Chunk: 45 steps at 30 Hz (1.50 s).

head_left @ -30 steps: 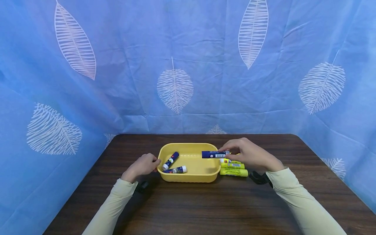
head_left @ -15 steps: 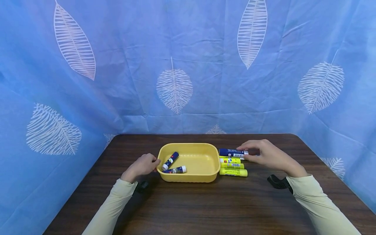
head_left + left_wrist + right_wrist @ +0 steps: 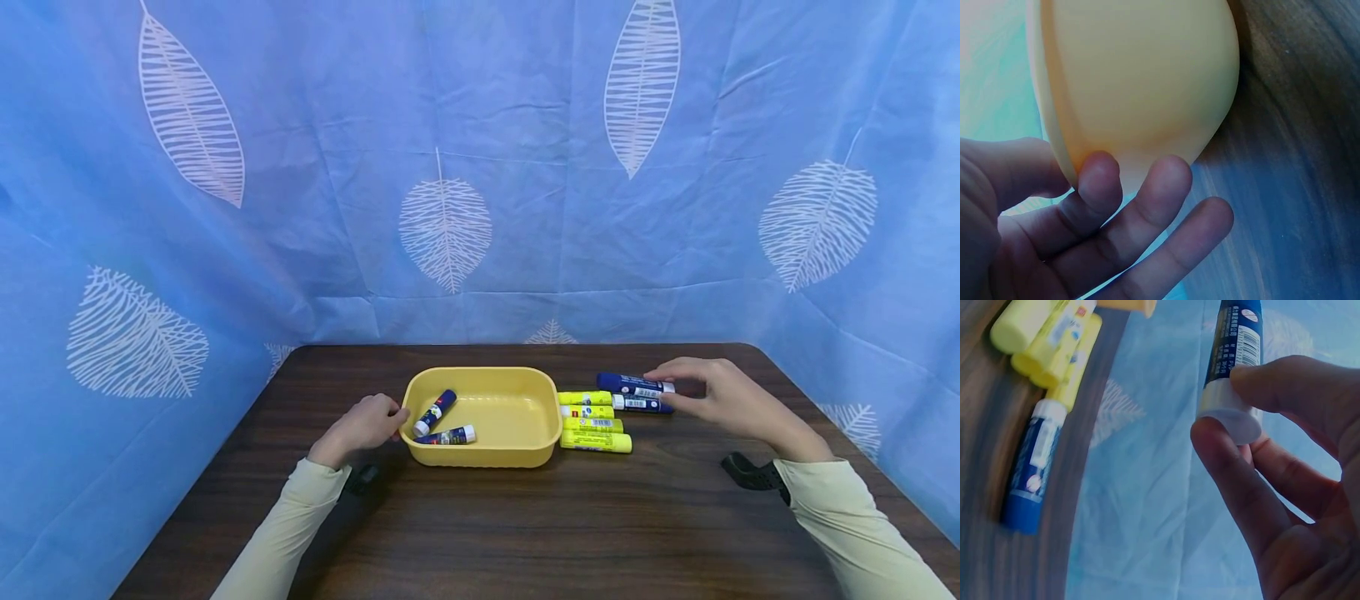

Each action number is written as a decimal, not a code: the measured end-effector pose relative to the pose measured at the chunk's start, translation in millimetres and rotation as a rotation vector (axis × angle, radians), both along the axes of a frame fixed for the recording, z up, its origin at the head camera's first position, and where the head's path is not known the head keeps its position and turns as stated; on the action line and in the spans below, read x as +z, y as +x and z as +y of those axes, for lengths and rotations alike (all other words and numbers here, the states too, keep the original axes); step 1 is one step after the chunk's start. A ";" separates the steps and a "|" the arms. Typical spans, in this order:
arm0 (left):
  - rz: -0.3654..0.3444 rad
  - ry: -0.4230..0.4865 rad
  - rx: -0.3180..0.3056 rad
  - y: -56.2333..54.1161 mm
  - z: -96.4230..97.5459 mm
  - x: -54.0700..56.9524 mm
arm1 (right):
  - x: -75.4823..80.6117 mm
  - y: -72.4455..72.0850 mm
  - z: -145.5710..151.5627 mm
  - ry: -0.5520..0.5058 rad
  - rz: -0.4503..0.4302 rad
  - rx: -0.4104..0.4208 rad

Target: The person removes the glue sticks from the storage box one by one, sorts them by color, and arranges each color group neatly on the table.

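Note:
My left hand [image 3: 366, 423] pinches the left rim of a yellow plastic basket [image 3: 480, 457]; in the left wrist view the thumb is inside and the fingertips lie against the outer wall [image 3: 1147, 75]. Two blue glue sticks with white ends, one [image 3: 436, 412] slanted and one [image 3: 448, 435] nearly level, lie at the basket's left end. On the right, my right hand [image 3: 731, 402] grips a blue glue stick [image 3: 1235, 344] by its white end between thumb and fingers. Just in front of it, another blue glue stick [image 3: 637, 404] lies on the table.
Several yellow glue sticks [image 3: 596, 441] lie in a stacked row against the basket's right side. The dark wooden table [image 3: 480, 533] ends at a blue leaf-patterned curtain [image 3: 337, 208] behind and at both sides.
My right hand has carried the blue glue stick rightward, from over the basket's right rim to past the yellow row. The blue glue stick on the table has come into sight. My left hand stays put.

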<state>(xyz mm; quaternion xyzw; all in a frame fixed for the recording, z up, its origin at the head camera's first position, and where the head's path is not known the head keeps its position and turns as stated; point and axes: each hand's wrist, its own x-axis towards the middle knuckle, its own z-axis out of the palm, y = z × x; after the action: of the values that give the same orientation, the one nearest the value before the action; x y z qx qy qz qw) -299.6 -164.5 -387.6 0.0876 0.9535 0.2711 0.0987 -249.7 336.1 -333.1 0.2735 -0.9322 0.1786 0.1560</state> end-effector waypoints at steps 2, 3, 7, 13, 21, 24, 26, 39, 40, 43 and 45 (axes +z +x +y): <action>0.000 0.002 0.001 -0.1 -0.5 -0.7 | -2.8 -0.1 5.3 0.005 0.012 -0.019; 0.001 0.004 0.001 -0.2 -0.7 -1.2 | -4.6 -0.3 7.7 0.006 0.020 -0.024; 0.007 0.008 -0.001 -0.2 -1.4 -2.2 | -12.5 -3.0 16.9 0.005 0.010 -0.040; -0.007 0.021 0.003 0.5 -1.2 -2.2 | -28.4 -11.9 30.1 0.002 -0.060 -0.072; -0.002 0.021 0.001 0.6 -0.2 -1.6 | -45.9 -20.3 39.9 -0.011 -0.085 -0.076; -0.001 0.019 0.000 0.5 -0.2 -1.6 | -49.2 -22.8 41.1 -0.036 -0.106 -0.082; -0.001 0.018 0.001 0.5 -0.3 -1.7 | -50.1 -23.9 41.4 -0.045 -0.121 -0.088; -0.012 0.015 0.009 0.3 -1.3 -0.4 | -66.4 -30.7 43.8 0.042 -0.235 -0.092; -0.013 0.017 0.011 0.2 -1.2 -0.2 | -69.0 -32.1 44.4 0.055 -0.253 -0.085; -0.008 0.020 0.010 0.3 -1.2 -0.2 | -75.8 -37.1 44.7 0.088 -0.284 -0.081; -0.010 0.025 0.014 0.0 -1.2 -0.5 | -77.2 -39.9 43.0 0.099 -0.297 -0.077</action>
<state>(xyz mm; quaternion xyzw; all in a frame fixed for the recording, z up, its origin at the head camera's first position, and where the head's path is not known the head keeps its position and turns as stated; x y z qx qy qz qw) -299.6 -165.8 -388.1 0.0807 0.9501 0.2840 0.1006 -289.6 379.1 -410.4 0.2153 -0.9625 0.1650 0.0094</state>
